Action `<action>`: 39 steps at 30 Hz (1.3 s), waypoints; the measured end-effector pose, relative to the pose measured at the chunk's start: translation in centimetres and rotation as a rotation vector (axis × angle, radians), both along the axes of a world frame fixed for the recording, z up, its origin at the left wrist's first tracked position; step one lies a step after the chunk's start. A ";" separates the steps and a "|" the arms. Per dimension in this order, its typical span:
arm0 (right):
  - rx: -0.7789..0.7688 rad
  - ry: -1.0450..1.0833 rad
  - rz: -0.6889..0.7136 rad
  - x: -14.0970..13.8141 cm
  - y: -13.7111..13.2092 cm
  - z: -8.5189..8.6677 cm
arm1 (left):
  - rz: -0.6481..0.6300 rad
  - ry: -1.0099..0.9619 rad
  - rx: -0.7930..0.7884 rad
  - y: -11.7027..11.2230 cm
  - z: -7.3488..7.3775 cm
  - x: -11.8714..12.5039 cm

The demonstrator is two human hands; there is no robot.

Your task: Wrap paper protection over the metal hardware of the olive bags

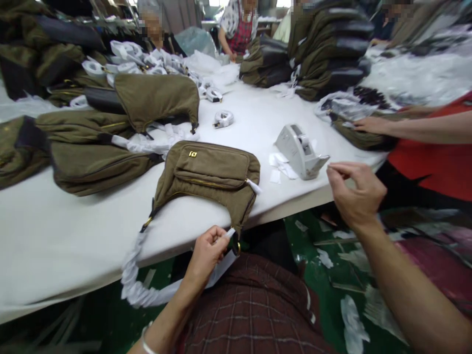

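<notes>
An olive-green bag (pixel 210 169) with a gold emblem lies at the table's front edge. Its strap, in crinkled white wrapping paper (pixel 138 280), loops down off the edge and back up to the bag's right-hand ring. My left hand (pixel 210 248) is closed on the end of this white paper, just beside the ring. To the right, my right hand (pixel 356 189) is raised with thumb and forefinger pinched together, close to the cutting end of a grey tape dispenser (pixel 298 152). Whatever lies in that pinch is too small to make out.
More olive bags (pixel 96 162) are heaped at left, and a tall stack (pixel 332 49) stands at the back. Rolled white straps (pixel 223 118) and paper scraps (pixel 282 166) lie on the white table (pixel 250 115). A co-worker's hand (pixel 372 125) rests on a bag at right.
</notes>
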State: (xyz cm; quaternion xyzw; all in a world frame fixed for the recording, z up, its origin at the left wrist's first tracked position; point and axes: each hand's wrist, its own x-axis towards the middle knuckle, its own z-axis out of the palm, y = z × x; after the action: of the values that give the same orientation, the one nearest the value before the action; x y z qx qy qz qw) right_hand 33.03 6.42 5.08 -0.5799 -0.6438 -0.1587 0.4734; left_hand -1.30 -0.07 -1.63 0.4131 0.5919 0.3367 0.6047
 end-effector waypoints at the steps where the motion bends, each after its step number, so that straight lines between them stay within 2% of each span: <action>1: -0.053 0.061 -0.080 1.7 1.1 0.4 | 0.000 0.000 -0.009 0.1 -0.1 0.0; 3: -0.263 0.268 -0.160 4.7 3.3 0.8 | -0.010 -0.001 -0.019 0.3 -0.2 0.0; 6: -0.601 0.616 -0.074 7.5 6.1 0.2 | -0.010 0.002 -0.009 0.3 -0.2 0.0; 8: -0.714 0.724 0.025 8.2 7.4 -0.3 | 0.007 0.008 0.008 0.2 -0.1 0.1; 10: -0.756 0.774 0.089 8.2 8.4 -0.5 | 0.022 0.014 0.022 0.0 0.0 0.2; 14: -0.759 0.853 0.127 7.3 9.8 -0.5 | 0.019 -0.006 0.014 0.1 0.1 0.5; 18: -0.640 0.921 0.073 6.2 10.4 -0.6 | -0.012 -0.026 0.010 0.7 0.2 1.0; 21: -0.520 0.938 0.025 5.9 9.9 -0.3 | -0.055 -0.046 0.021 1.1 0.3 1.6; 25: -0.411 0.922 -0.037 6.0 7.8 0.0 | -0.065 -0.069 0.025 1.3 0.2 2.2; 28: -0.447 0.917 -0.085 5.7 6.5 -0.9 | -0.064 -0.050 0.009 1.2 -0.3 2.3; 32: -0.540 0.899 -0.146 5.4 6.5 -2.4 | -0.108 0.034 0.036 1.2 -0.8 1.7; 36: -0.602 0.835 -0.229 6.7 6.6 -2.3 | -0.180 0.175 0.150 1.3 -0.1 1.1; 39: -0.691 0.825 -0.279 7.6 4.8 -2.3 | -0.210 0.301 0.273 1.3 0.8 0.9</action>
State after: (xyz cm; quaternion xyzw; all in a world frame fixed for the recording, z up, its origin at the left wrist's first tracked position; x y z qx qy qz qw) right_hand 40.59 11.20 2.79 -0.7952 -0.3369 0.2405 0.4430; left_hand -0.36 1.23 -0.87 0.5960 0.5781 0.2837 0.4798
